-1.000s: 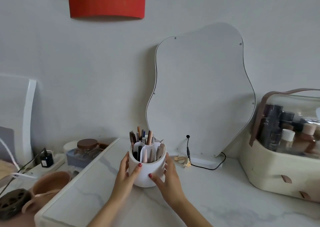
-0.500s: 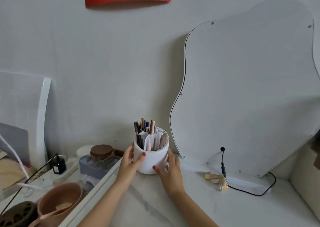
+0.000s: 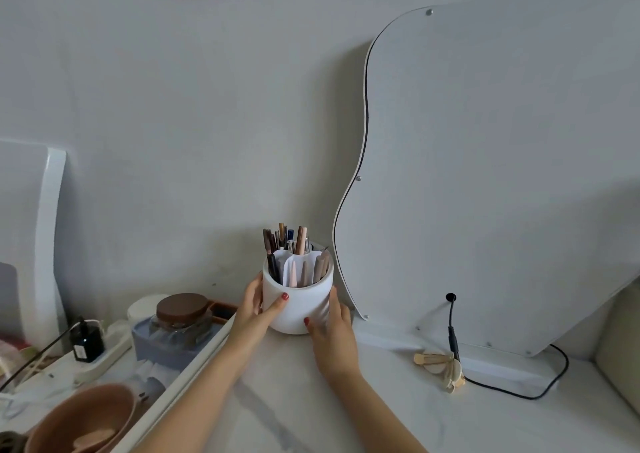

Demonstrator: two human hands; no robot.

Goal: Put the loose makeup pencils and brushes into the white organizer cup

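The white organizer cup [image 3: 298,302] stands upright on the marble tabletop [image 3: 284,400], close to the back wall and just left of the mirror. Several makeup pencils and brushes [image 3: 287,245] stick up out of its divided compartments. My left hand [image 3: 255,309] wraps the cup's left side, thumb across the front. My right hand [image 3: 332,331] presses against its right side, thumb on the lower front. No loose pencils or brushes show on the table.
A wavy-edged mirror [image 3: 485,175] leans on the wall to the right, its black cable [image 3: 502,388] trailing over the table beside a beige hair clip [image 3: 441,366]. Left of the table edge sit a brown-lidded jar [image 3: 181,314], a small black bottle [image 3: 86,343] and a terracotta bowl [image 3: 83,418].
Both hands have pushed the cup away from me toward the back wall, next to the mirror. The view has shifted left and closer; the cosmetic case on the right has left the frame.
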